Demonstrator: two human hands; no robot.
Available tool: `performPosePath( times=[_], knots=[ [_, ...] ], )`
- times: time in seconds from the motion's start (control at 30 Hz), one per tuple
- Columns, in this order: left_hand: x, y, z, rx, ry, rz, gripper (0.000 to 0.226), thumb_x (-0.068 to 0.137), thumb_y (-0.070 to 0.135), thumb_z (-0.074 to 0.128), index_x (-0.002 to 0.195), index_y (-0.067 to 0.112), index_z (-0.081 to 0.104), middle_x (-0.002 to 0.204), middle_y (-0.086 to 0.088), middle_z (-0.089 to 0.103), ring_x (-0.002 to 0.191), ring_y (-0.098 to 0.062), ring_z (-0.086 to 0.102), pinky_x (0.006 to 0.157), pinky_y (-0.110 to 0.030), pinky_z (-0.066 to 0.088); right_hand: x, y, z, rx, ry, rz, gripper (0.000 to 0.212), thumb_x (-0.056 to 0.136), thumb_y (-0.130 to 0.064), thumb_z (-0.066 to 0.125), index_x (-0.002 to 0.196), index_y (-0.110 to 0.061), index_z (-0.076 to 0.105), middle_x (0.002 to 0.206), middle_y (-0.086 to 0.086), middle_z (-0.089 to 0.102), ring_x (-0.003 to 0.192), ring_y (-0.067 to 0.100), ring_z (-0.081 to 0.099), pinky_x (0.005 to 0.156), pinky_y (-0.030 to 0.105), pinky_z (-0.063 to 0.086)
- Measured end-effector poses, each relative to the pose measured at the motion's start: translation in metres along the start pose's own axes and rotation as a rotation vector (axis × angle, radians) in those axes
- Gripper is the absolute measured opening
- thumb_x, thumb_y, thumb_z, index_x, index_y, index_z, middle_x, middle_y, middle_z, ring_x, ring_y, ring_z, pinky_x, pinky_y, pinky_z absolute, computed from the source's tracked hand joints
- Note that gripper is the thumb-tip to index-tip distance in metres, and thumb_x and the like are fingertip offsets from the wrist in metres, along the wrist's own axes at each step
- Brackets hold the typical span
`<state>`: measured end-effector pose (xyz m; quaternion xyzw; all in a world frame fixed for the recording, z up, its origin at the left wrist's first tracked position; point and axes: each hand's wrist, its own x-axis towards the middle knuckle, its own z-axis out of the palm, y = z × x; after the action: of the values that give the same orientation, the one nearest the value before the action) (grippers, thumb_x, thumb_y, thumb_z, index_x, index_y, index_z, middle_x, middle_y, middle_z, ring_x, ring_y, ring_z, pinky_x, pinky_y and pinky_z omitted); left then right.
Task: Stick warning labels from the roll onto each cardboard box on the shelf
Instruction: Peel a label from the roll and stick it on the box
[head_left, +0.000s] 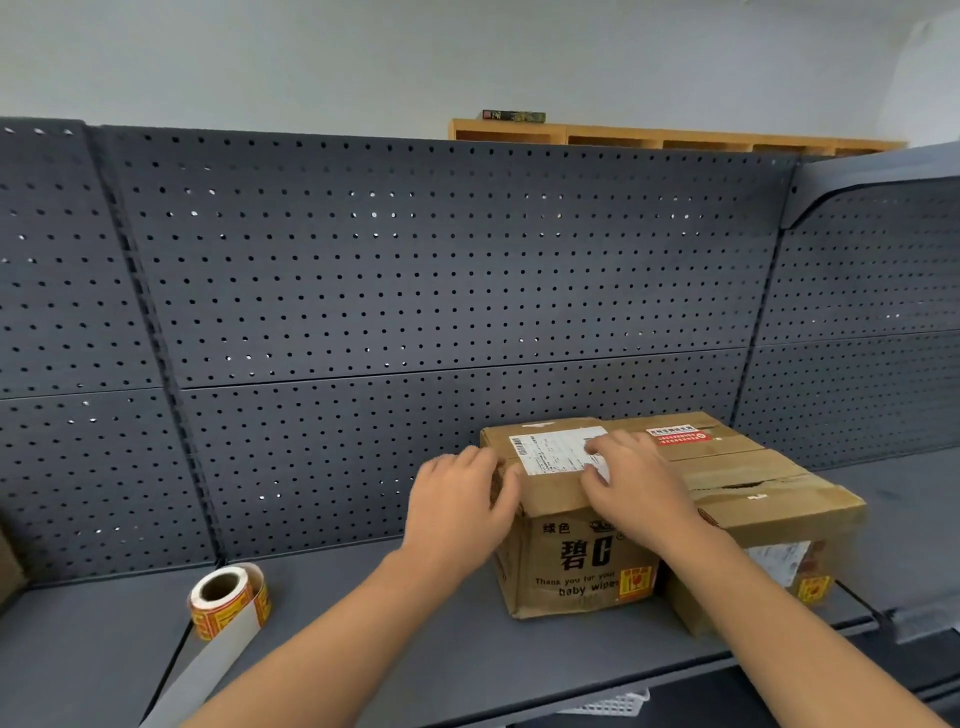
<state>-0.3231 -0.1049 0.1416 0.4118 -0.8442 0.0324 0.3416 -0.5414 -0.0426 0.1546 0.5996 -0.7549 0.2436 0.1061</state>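
Note:
Two cardboard boxes stand side by side on the dark grey shelf (415, 639). The left box (576, 566) has black print and an orange warning label (635, 582) on its front. The right box (769, 483) carries an orange warning label (813, 590) low on its front. My left hand (462, 509) grips the left box's top left corner. My right hand (634, 483) lies on that box's top, fingers over a white shipping label (550, 449). The roll of orange labels (231, 600) stands on the shelf at the left, a strip of grey backing trailing toward me.
A dark pegboard wall (415, 291) backs the shelf. A brown edge of something shows at the far left (8, 566). A white mesh basket (613, 704) peeks out below the shelf's front edge. A wooden rack (675, 140) shows above the pegboard.

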Motion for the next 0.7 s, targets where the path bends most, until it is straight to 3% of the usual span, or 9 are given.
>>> performPosePath(
  times=[0.13,0.37,0.57,0.7],
  knots=[
    [-0.012,-0.015,-0.023,0.016,0.105,0.072,0.034,0.096,0.045,0.046,0.111,0.025,0.068,0.100,0.011,0.066,0.091,-0.015,0.063,0.082,-0.032,0.049,-0.016,-0.025,-0.001,0.060,-0.005,-0.135,0.045,0.100,-0.038,0.052,0.143,-0.025,0.055,0.136,-0.012,0.058,0.130,0.010,0.046,0.104,0.031,0.045],
    [-0.060,-0.070,-0.041,0.097,0.059,0.095,0.043,0.090,0.034,0.057,0.130,0.019,0.064,0.127,0.006,0.066,0.118,-0.017,0.063,0.098,-0.033,0.054,-0.040,-0.069,0.029,0.148,0.044,-0.327,0.047,0.096,-0.042,0.052,0.140,-0.023,0.057,0.126,-0.011,0.060,0.118,0.012,0.053,0.097,0.026,0.048],
    [-0.103,-0.124,-0.058,0.220,0.003,0.028,0.048,0.087,0.032,0.056,0.133,0.017,0.064,0.122,0.004,0.064,0.108,-0.021,0.063,0.085,-0.035,0.058,-0.048,-0.123,0.054,0.217,0.037,-0.388,0.048,0.094,-0.036,0.056,0.138,-0.016,0.060,0.125,-0.007,0.061,0.119,0.016,0.054,0.098,0.031,0.051],
    [-0.126,-0.157,-0.081,0.298,0.035,-0.013,0.047,0.086,0.032,0.060,0.130,0.016,0.065,0.118,0.003,0.064,0.106,-0.023,0.063,0.088,-0.036,0.057,-0.053,-0.160,0.069,0.208,0.015,-0.435,0.050,0.094,-0.041,0.050,0.137,-0.017,0.060,0.121,-0.009,0.061,0.114,0.014,0.056,0.096,0.031,0.052]
  ],
)
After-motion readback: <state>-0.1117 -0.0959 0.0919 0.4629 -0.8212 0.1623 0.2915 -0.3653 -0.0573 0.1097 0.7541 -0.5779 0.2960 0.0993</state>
